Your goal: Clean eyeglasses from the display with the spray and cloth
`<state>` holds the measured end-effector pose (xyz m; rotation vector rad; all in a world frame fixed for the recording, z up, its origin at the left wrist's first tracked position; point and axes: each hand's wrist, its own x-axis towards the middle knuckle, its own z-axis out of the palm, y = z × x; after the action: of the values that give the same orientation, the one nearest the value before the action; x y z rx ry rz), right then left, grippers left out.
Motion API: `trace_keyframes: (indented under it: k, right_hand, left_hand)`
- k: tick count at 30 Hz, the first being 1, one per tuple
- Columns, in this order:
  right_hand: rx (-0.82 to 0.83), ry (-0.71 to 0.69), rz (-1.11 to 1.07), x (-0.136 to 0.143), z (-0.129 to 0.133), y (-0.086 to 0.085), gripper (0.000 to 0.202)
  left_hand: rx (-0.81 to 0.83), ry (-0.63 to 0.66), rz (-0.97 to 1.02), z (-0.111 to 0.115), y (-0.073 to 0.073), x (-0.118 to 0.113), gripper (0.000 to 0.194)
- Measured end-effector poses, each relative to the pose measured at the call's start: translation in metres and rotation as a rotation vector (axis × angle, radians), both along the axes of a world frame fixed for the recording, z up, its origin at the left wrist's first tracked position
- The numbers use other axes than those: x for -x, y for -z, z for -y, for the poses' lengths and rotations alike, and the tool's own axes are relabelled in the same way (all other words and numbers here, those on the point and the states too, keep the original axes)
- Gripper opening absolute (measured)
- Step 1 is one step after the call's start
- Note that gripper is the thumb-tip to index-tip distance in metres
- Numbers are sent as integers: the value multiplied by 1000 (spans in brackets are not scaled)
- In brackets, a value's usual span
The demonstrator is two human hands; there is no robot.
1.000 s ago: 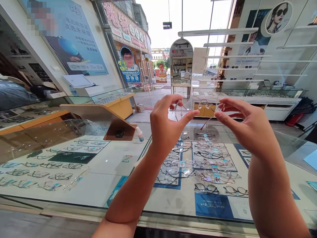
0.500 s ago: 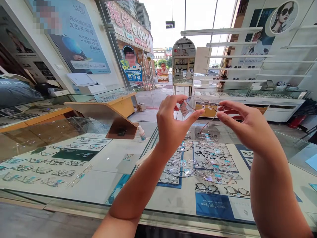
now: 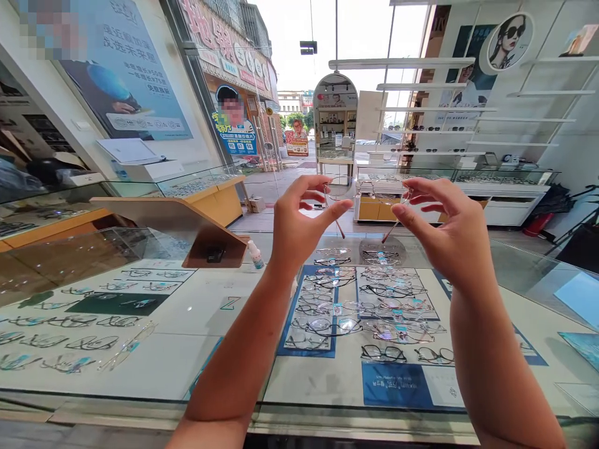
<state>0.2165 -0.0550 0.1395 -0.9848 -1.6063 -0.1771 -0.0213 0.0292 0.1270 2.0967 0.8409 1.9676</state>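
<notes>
A pair of thin-rimmed eyeglasses (image 3: pixel 365 187) is held up above the glass counter, spread between my two hands. My left hand (image 3: pixel 302 218) grips its left end, fingers curled at the rim and thumb stretched toward the lens. At the opposite end, the fingers and thumb of my right hand (image 3: pixel 440 227) pinch the frame. Both temples are unfolded, with their reddish-brown tips slanting down. Below, inside the counter, lie several rows of eyeglasses (image 3: pixel 382 354), some on blue-and-white display cards (image 3: pixel 392 385).
The glass display counter (image 3: pixel 322 390) spans the front. A tilted brown board (image 3: pixel 215 224) and a small spray bottle (image 3: pixel 256 254) stand left of my hands. Beyond are an arched mirror (image 3: pixel 336 125), a white display cabinet (image 3: pixel 505 209) and wall shelves (image 3: pixel 468 110).
The eyeglasses have turned so both temples point downward, and the white tag seen earlier by my left hand no longer shows. The whole view has shifted, with the scene sliding left.
</notes>
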Motion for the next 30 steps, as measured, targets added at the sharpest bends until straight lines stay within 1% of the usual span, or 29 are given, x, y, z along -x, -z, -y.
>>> trace_keyframes:
  k: [7,11,19,22,26,28,30]
  right_hand:
    - [-36,0,7,2,3,-2,31]
    - [-51,-1,8,3,5,-3,31]
    - [-39,11,6,4,8,-4,30]
    - [22,22,20,3,8,-3,32]
    - [126,31,32,0,5,-1,36]
    - [132,28,26,-1,3,0,38]
    - [112,26,22,-2,2,1,40]
  left_hand:
    - [119,89,-2,-3,-1,4,43]
    - [152,95,-16,-2,-2,6,40]
    - [175,114,-46,-4,-3,8,39]
    - [107,43,-27,2,-4,5,40]
    - [-69,-116,-23,15,-4,-2,45]
    - [-143,-158,-38,19,-4,-4,46]
    - [-203,-172,-49,19,-3,-4,47]
